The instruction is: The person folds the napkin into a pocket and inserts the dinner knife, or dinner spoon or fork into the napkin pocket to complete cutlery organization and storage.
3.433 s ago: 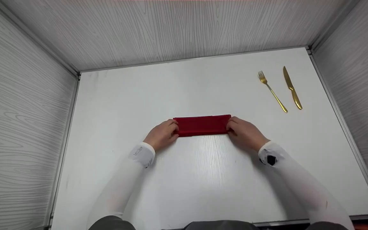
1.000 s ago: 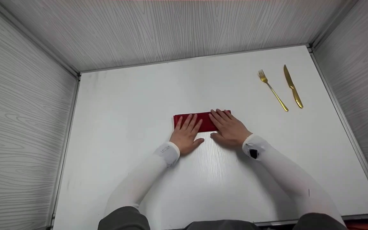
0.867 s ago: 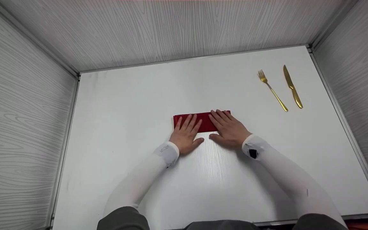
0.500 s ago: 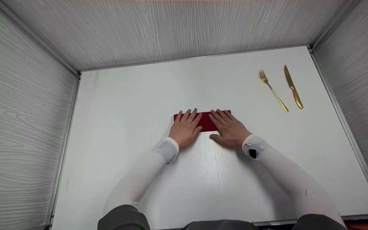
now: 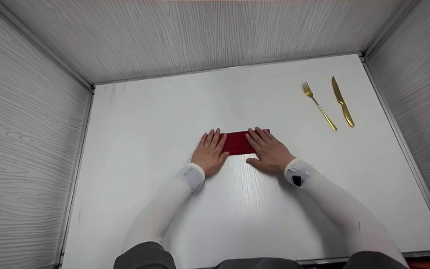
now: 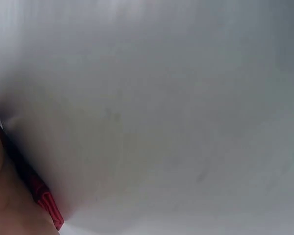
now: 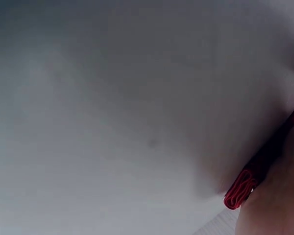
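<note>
A dark red cloth napkin (image 5: 236, 143), folded into a narrow strip, lies flat near the middle of the white table. My left hand (image 5: 209, 155) rests on its left end with fingers straight, covering that end in the head view. On the right part lies my right hand (image 5: 271, 151), its fingers extended and its thumb held apart on the near side. The stacked folds of the napkin (image 6: 50, 208) show beside the hand in the left wrist view. In the right wrist view, the other end of the napkin (image 7: 239, 190) shows several rolled layers.
At the back right of the white table (image 5: 144, 112) lie a gold fork (image 5: 318, 106) and a gold knife (image 5: 342, 101), side by side and apart from the hands. Pale wood-grain panels (image 5: 200, 33) enclose the table at the back and both sides.
Earlier both hands gripped the napkin's ends; now they lie flat on it. Over the last second my left hand slid left to the napkin's left end. My right hand has hardly moved.
</note>
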### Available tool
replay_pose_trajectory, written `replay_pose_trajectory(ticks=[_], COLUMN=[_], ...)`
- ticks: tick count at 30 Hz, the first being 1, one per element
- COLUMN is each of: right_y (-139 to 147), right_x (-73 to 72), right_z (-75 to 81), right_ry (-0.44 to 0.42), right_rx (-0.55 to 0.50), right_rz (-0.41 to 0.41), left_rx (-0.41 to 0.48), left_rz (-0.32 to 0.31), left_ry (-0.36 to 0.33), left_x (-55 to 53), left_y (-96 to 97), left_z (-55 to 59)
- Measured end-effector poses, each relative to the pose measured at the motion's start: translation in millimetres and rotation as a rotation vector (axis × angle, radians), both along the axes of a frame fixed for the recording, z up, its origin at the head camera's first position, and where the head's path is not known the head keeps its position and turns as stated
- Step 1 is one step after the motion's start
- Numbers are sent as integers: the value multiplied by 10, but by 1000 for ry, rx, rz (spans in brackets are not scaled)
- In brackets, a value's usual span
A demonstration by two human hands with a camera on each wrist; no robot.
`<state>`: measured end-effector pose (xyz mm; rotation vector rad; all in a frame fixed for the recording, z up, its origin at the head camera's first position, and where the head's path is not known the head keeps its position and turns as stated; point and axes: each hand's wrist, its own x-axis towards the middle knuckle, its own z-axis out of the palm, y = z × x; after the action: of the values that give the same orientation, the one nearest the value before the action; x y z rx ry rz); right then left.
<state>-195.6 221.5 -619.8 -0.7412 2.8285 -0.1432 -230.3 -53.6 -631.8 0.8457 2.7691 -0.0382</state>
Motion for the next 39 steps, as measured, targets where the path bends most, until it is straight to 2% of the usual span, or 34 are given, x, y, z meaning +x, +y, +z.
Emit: replay_pose_trajectory(ticks=[6,14,22,39], right_y=[108,171,170,187], right_x=[25,-5,-58,-81], right_z=[25,38,53,-9], right_ry=[6,-19,-52,-42], right_rx=[1,-5,-25,-10], right_rz=[-26,-19,-38,-31], left_rx=[21,21,36,77], left_rz=[5,14,32,60], left_ry=[-7,-40,-22,-7], left_x=[1,-16,-49,-11], left_y=[1,17,20,-91], left_z=[-4,11,-7,-44])
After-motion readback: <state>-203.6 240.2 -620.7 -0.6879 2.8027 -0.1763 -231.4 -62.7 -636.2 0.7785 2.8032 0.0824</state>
